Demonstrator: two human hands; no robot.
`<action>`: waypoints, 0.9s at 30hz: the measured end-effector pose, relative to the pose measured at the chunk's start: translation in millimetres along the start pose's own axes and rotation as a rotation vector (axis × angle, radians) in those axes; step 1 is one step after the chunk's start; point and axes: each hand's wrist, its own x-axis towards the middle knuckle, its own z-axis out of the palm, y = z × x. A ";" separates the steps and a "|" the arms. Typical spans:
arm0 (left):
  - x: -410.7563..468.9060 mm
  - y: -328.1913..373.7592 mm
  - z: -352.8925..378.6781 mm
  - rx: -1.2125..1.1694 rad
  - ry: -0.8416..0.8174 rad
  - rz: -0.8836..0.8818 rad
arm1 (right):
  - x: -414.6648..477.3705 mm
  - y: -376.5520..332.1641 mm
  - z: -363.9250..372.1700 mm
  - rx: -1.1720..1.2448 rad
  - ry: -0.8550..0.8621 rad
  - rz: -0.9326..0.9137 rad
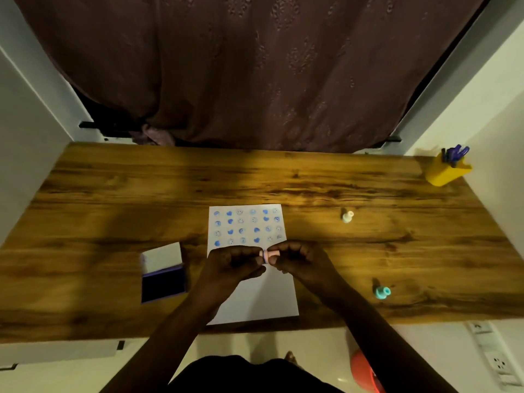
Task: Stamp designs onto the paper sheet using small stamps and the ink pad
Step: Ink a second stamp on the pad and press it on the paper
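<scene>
A white paper sheet (256,296) lies on the wooden desk (113,211), its upper half covered with rows of blue stamped designs. Both my hands meet above the sheet's middle, pinching a small pink stamp (269,255) between them. My left hand (235,263) holds its blue-rimmed end, my right hand (299,258) its pink handle. The ink pad (163,283) lies open to the left of the sheet, dark pad facing up, white lid tilted back. A white stamp (347,216) and a teal stamp (382,292) stand to the right of the sheet.
A yellow holder (446,172) with purple pens sits at the desk's far right corner. A dark curtain (255,66) hangs behind the desk. White walls close in on both sides. An orange object (363,371) and a power strip (493,355) are below the desk's front edge.
</scene>
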 end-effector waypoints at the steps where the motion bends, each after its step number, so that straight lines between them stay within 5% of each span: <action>1: 1.2 1.8 4.6 0.007 -0.014 0.010 | -0.9 0.0 -4.3 0.009 0.000 -0.007; 21: 32.7 -14.8 113.9 0.202 -0.040 0.003 | -11.9 16.7 -125.1 -0.092 0.006 0.033; 27: 39.0 -29.3 133.1 0.176 0.025 -0.099 | 17.9 34.0 -210.2 -0.624 0.274 0.023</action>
